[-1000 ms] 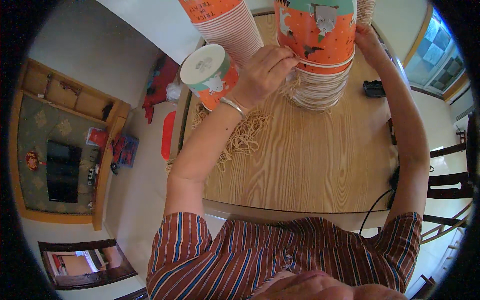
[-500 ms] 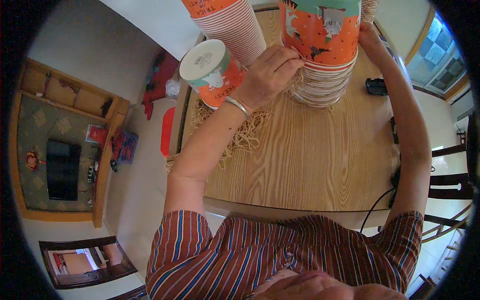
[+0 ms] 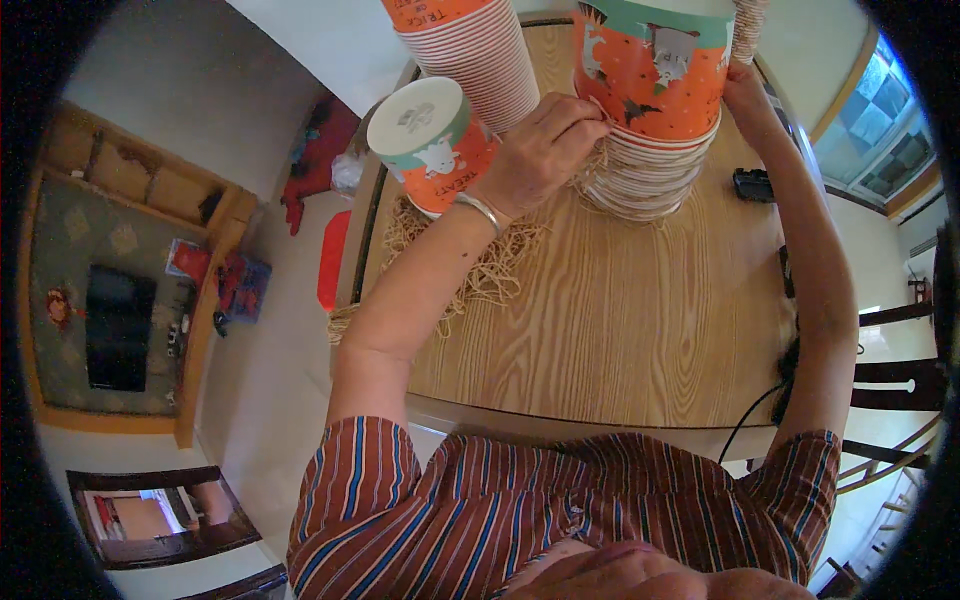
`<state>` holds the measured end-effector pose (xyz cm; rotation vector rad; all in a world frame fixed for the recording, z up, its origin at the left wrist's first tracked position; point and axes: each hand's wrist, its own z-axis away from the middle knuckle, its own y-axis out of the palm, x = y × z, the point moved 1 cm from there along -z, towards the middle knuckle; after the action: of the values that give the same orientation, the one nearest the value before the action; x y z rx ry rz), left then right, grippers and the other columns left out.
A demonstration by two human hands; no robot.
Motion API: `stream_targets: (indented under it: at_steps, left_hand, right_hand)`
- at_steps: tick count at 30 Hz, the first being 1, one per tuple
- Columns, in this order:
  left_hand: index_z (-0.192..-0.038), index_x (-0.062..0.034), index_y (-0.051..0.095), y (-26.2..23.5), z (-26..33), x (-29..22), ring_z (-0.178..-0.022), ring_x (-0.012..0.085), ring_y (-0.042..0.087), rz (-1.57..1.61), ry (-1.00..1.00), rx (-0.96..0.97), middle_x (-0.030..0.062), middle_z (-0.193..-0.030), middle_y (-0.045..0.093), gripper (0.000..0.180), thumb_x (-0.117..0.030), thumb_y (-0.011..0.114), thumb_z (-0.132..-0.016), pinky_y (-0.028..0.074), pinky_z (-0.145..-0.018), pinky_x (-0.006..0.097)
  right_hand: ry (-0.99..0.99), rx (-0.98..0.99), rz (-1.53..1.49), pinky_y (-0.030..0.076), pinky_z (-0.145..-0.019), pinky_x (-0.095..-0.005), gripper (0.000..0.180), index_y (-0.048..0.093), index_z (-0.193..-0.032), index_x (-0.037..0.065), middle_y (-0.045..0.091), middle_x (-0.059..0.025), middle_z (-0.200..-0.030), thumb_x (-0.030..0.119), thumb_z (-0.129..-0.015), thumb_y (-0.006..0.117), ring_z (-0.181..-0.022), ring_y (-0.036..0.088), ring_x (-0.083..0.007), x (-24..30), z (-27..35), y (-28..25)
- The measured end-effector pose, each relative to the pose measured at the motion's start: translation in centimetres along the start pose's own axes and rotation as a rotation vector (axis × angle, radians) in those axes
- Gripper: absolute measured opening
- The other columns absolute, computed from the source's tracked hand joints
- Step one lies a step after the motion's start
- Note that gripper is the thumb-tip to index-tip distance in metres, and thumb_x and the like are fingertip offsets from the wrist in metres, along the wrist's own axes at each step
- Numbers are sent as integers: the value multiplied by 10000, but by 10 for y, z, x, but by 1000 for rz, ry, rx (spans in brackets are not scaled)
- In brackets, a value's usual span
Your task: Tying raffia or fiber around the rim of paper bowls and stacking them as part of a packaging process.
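Observation:
An orange and green paper bucket stands upside down at the top of a nested stack. Loops of tan cord hang round the pale rims below it. At the bucket's left lower rim, the fingertips of my left hand are pinched together; a cord end there is too small to make out. My right hand is at the far right side of the bucket, its fingers mostly hidden behind it. A single upside-down paper bucket sits left of my left hand, by a loose heap of tan cords.
A tall stack of nested paper buckets rises at the back left. Another bundle of cord stands beyond my right hand. A black object and a black cable lie along the right side of the wooden table.
Both hands keep nearly the same place at the bucket. The whole view has shifted slightly, and the bucket appears a little lower and farther right.

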<state>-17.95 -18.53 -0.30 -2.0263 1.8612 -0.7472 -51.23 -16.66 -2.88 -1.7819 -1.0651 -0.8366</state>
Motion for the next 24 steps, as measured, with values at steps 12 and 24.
stream_targets:
  at_steps: [12,24]
  left_hand:
    - [-951,-45,609,0,4,4,-901,275,608,39,-11,10,99,-970,602,289,39,686,-685,535,-756,362]
    - [-941,-51,621,0,0,8,-877,263,618,0,15,-11,96,-959,605,277,45,685,-688,542,-733,345]
  right_hand:
    - [1,-110,-164,469,-897,-313,245,648,-1108,-6,670,-46,-1080,116,-902,594,-980,609,-137,22,17,10]
    - [39,-151,-430,499,-886,-312,246,630,-1135,9,663,-66,-1108,86,-911,564,-965,635,-159,11,16,15]
